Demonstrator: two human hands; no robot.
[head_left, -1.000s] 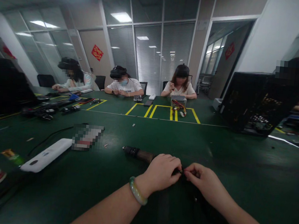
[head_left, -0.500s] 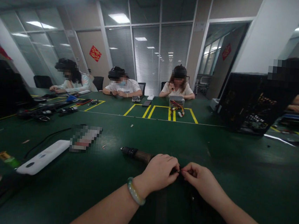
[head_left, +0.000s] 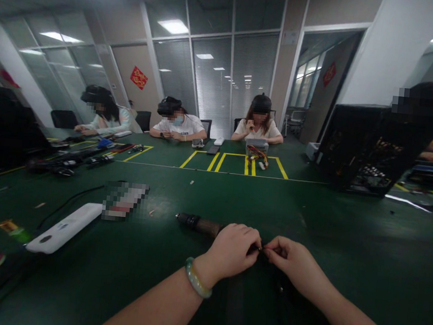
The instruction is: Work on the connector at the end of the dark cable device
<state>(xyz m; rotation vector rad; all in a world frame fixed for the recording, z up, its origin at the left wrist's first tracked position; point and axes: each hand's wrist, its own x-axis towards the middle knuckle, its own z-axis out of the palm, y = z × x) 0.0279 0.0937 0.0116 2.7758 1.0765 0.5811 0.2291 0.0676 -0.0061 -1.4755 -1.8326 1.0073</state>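
Centrally, the left hand, fingers closed, grips a small dark piece just left of the right hand, pinched, contents indiscernible; dark tool leftward, long axis left-to-right.

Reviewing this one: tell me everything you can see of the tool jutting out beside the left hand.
The tool looks slender and roughly cylindrical: a small, shiny, metal-looking tip, a black, ringed collar, then a brownish body, material unclear. It lies nearly level low over the green tabletop, tip towards picture left. The body runs out of sight behind the left hand; whether that hand grips it is hidden.
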